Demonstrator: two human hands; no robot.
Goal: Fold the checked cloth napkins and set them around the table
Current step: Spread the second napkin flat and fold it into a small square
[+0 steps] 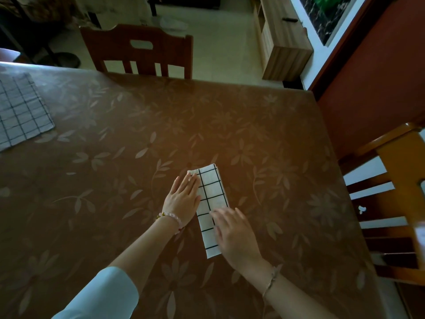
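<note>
Broad desk [161,116] under a brown cover printed with pale flowers and leaves, taking up most of the view. Two wooden chairs pushed up to it: a dark red-brown chair [138,49] at the far edge, an orange-toned chair [395,180] at the right side. Beyond the far right corner, a low light-wood cabinet [287,54] on a pale tiled floor.

At the left edge of the desk, a flat checked napkin [20,111]: greyish in the shade, thin dark grid lines, lying spread as a wide square shape and partly cut off by the frame. Cannot tell whether it is folded.

Well apart from it, on the near right part of the desk, a folded checked napkin [212,192]: white cloth, thin black grid, folded into a long narrow strip about two squares wide. Lies flat and points away from the person with a slight tilt. Stacked layer edges show at its far right corner.

Left grip [182,200] flat on the far half of the strip, along its left edge, fingers straight and together, palm down, clasping nothing. Right grip [234,236] flat over the near half, along its right edge, fingers spread apart and a little blurred, likewise clasping nothing. Between the two, a bare stretch of white squares.

Pale blue sleeve [103,293] on the left forearm. Pink bead bracelet [170,218] at the left wrist; thin cord bracelet [272,279] at the right wrist.
</note>
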